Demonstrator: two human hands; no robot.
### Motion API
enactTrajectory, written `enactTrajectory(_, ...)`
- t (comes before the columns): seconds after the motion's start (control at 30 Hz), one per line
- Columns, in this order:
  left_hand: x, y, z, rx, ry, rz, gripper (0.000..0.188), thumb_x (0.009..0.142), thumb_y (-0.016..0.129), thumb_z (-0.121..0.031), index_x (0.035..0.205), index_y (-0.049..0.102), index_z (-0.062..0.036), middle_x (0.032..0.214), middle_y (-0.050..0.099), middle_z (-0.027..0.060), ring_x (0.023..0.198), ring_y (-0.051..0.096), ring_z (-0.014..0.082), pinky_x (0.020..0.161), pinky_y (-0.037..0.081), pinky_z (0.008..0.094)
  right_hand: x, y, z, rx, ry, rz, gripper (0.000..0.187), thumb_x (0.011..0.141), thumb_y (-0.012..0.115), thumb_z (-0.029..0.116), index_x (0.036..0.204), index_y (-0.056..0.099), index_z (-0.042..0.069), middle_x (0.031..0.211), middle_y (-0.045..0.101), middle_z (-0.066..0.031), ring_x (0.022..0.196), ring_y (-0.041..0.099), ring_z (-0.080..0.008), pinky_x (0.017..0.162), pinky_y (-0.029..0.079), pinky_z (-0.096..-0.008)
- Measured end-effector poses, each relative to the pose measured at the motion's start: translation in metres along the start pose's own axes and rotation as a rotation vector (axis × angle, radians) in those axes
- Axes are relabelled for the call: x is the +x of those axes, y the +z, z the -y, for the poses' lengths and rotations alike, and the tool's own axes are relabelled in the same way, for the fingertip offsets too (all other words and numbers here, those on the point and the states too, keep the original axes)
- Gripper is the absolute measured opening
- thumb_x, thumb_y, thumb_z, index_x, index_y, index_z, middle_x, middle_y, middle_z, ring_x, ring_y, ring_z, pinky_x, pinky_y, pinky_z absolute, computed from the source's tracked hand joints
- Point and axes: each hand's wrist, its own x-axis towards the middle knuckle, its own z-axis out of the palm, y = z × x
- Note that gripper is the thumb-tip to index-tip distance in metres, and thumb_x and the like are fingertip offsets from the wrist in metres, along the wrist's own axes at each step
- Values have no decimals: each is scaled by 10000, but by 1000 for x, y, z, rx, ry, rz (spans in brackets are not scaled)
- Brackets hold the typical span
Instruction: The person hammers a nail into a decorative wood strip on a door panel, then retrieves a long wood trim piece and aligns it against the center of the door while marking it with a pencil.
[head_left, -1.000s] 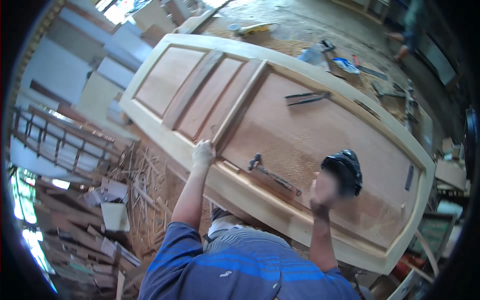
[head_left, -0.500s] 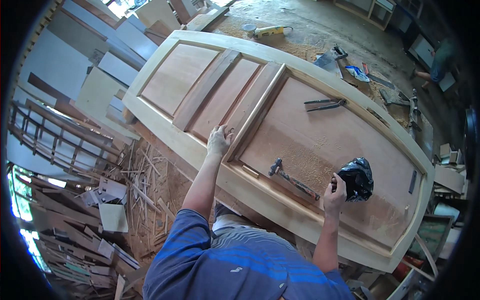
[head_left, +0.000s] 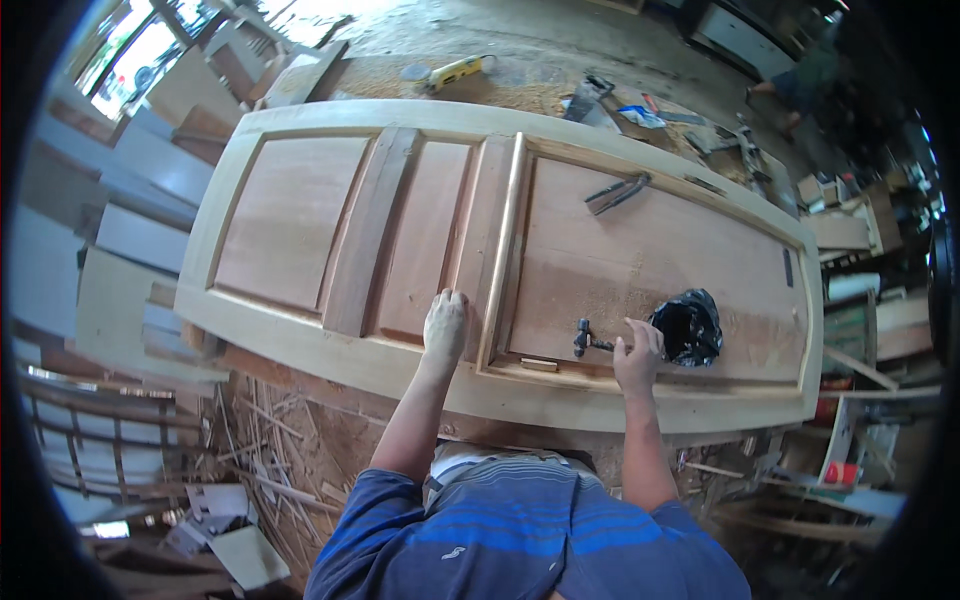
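Note:
A large panelled wooden door (head_left: 300,215) lies flat in front of me. My left hand (head_left: 445,325) rests palm down on it, beside a loose light wooden moulding strip (head_left: 503,250) that runs along a panel's edge. My right hand (head_left: 637,355) grips the handle of a hammer (head_left: 585,338) lying on the door near its front rail. A small wooden offcut (head_left: 538,365) sits just left of the hammer's head. A black plastic bag (head_left: 687,327) lies open right of my right hand.
A dark metal tool (head_left: 617,192) lies on the far part of the panel. Beyond the door are a yellow tool (head_left: 455,72) and scattered hand tools (head_left: 640,112). Wood scraps and shavings (head_left: 270,450) cover the floor at left. Another person (head_left: 800,85) is at the far right.
The view has swung so the door lies level across it. My left hand slid down toward the front rail. My right hand left the black bag and took the hammer's handle.

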Motion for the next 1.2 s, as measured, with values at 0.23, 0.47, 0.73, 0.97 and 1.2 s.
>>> enactTrajectory(0.23,-27,-16,19,-4,149,64,105,963,635,-159,994,659,-62,1066,664,177,1024,664,392,904,543,506,-33,17,12,35,-36,65,441,791,753,46,1228,702,81,1212,707,-127,1217,612,-353,1070,460,-490)
enactTrajectory(0.47,-35,-21,-25,-234,64,-80,98,894,694,-62,985,700,-27,949,697,186,906,685,378,813,550,495,-46,5,-31,-8,-33,27,350,862,698,53,1209,709,103,1173,713,-77,1187,624,-307,1084,417,-480)
enactTrajectory(0.73,-44,69,-155,-420,36,-36,146,951,726,-89,1061,756,2,895,763,175,846,763,305,796,587,393,-65,-3,-64,126,-108,-107,317,900,665,69,1213,701,103,1159,710,-73,1164,626,-300,1079,419,-492)
enactTrajectory(0.97,-126,41,-167,-408,-15,-67,248,954,726,-96,1188,728,-17,1043,732,190,954,733,331,837,587,424,-64,6,-74,237,-126,-151,299,883,671,72,1175,703,130,1089,716,-97,1113,641,-322,1066,421,-502)
enactTrajectory(1.2,-323,-29,-104,-210,-397,-110,176,954,719,-171,1040,776,-28,958,755,199,902,736,381,803,585,458,-66,-6,-74,99,-118,-115,349,847,754,84,1194,735,113,1182,722,-96,1198,627,-319,1081,435,-499)
